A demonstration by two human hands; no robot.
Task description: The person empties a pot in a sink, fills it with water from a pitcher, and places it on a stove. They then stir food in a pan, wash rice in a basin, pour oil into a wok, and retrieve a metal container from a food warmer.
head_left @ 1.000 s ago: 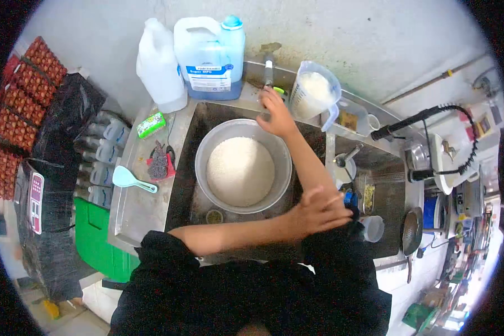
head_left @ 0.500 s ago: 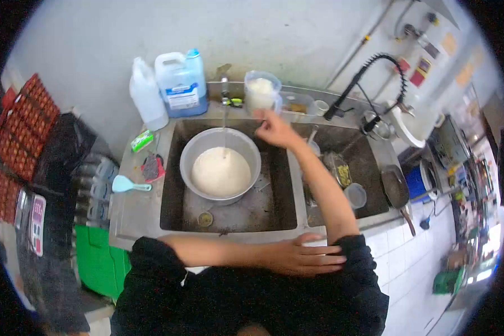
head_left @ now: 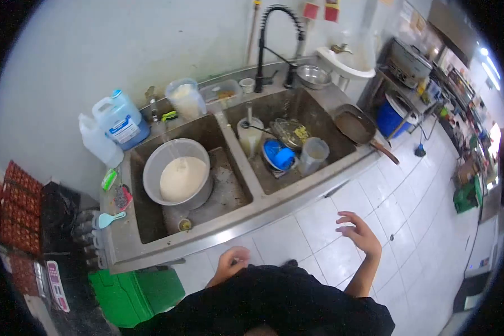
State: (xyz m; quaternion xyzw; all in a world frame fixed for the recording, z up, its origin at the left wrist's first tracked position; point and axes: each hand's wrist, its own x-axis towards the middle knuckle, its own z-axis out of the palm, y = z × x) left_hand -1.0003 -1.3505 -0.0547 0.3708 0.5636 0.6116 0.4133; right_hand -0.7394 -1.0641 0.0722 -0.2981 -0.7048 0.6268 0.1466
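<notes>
My left hand [head_left: 231, 265] is in front of the sink's front edge, with loosely bent fingers and nothing visible in them. Over the tiled floor, to the right, my right hand [head_left: 363, 235] holds nothing, its fingers apart and slightly curved. Neither hand touches the sink. In the left basin [head_left: 229, 179] stands a large grey metal pot [head_left: 201, 193] with cloudy whitish contents [head_left: 182, 179]. Water runs into it from a small tap [head_left: 154, 109]. A small round cup [head_left: 185, 224] lies near the pot.
The right basin holds a blue item [head_left: 279, 155], a clear plastic container [head_left: 315, 155] and other dishes. A frying pan [head_left: 355, 126] rests on the right edge, its handle jutting out. Bottles [head_left: 120, 123] and a pitcher [head_left: 186, 99] line the back. A green bin [head_left: 120, 297] stands below left.
My right hand has left the area by the pitcher and come down over the floor. My left hand has come off my right sleeve. The view has turned right.
</notes>
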